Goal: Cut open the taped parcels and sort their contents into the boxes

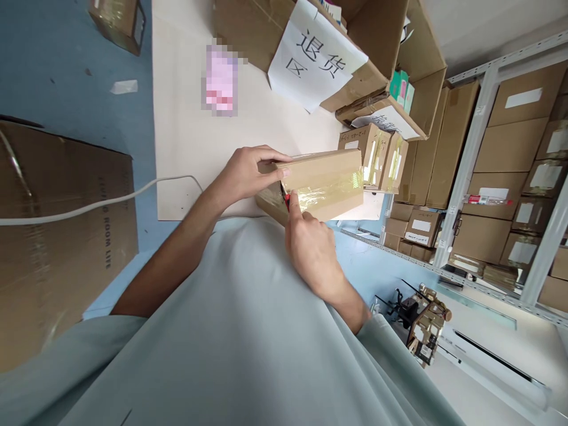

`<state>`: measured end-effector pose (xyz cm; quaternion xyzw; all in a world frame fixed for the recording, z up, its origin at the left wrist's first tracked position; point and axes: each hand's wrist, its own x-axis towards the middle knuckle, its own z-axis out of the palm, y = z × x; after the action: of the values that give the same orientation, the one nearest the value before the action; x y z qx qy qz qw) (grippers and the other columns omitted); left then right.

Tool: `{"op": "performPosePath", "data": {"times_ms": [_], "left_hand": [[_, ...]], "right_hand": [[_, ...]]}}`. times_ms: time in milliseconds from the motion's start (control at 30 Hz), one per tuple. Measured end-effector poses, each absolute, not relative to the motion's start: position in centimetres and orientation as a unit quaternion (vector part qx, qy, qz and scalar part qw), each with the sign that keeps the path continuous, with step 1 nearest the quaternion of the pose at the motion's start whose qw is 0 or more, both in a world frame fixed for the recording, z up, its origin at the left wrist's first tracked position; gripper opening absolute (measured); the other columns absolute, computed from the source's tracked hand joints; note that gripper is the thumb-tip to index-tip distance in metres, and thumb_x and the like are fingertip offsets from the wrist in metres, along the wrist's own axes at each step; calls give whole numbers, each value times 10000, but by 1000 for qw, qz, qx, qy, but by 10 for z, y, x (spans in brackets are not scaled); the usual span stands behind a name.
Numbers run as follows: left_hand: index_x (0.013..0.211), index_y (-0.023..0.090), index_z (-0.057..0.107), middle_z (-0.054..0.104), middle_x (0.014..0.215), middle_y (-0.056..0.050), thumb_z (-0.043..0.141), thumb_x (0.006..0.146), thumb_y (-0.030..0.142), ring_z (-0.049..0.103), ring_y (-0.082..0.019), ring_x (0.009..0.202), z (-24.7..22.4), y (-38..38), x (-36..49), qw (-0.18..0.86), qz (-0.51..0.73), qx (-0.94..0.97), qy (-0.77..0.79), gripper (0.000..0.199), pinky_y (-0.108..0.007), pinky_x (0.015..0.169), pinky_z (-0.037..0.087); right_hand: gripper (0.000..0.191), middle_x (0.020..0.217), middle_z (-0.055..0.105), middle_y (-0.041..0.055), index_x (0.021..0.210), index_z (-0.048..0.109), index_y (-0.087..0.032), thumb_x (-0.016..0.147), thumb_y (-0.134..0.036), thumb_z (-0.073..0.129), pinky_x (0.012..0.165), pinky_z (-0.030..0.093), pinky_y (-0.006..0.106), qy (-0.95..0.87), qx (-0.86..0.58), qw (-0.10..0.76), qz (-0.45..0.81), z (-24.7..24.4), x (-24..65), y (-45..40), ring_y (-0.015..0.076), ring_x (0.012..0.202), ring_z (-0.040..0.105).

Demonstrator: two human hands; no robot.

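A brown cardboard box (328, 171) with clear, yellowish tape along its top lies close to my body on the white table. My left hand (251, 171) grips its left end, fingers over the upper edge and thumb on the top face. In my right hand (310, 242) is a red and black box cutter (286, 200), mostly hidden by the fingers. The index finger stretches along the cutter, whose tip is at the taped edge near my left thumb. I cannot see how deep the blade sits.
Large open cartons with a paper sign (317, 56) stand at the table's back. Two small taped boxes (377, 154) sit right of the work. A white cable (173, 177) crosses the left side over a big carton (66, 236). Shelves of boxes (510, 148) line the right.
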<state>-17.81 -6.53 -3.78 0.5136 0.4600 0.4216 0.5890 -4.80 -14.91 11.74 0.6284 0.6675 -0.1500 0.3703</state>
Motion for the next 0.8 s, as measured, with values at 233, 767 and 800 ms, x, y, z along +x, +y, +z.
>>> {"op": "performPosePath", "data": {"times_ms": [233,767,800], "left_hand": [[1165,314,916,860,1312,-47,826,933,522,770,-324,1271,-37,-73,-174,572,428,518,470,324,-487,1216,579],[1247,280,881,833,1317,-66,707,1005,462,752,-286,1256,-36,-85,-162,516,425,530,522,350,-436,1192,587],[1243,278,881,831,1311,-67,707,1005,455,752,-285,1250,-37,-86,-162,516,426,529,523,344,-435,1190,588]], "right_hand": [[703,1104,851,178,1833,247,-153,1158,-121,442,907,660,377,655,598,427,-179,141,-35,-153,290,977,859],[844,1113,843,202,1849,167,-125,1067,-15,466,906,678,383,674,600,382,-199,124,-26,-167,297,1025,865],[858,1098,844,196,1851,157,-129,1059,-8,465,897,678,381,672,598,389,-201,125,-23,-170,295,1009,863]]}}
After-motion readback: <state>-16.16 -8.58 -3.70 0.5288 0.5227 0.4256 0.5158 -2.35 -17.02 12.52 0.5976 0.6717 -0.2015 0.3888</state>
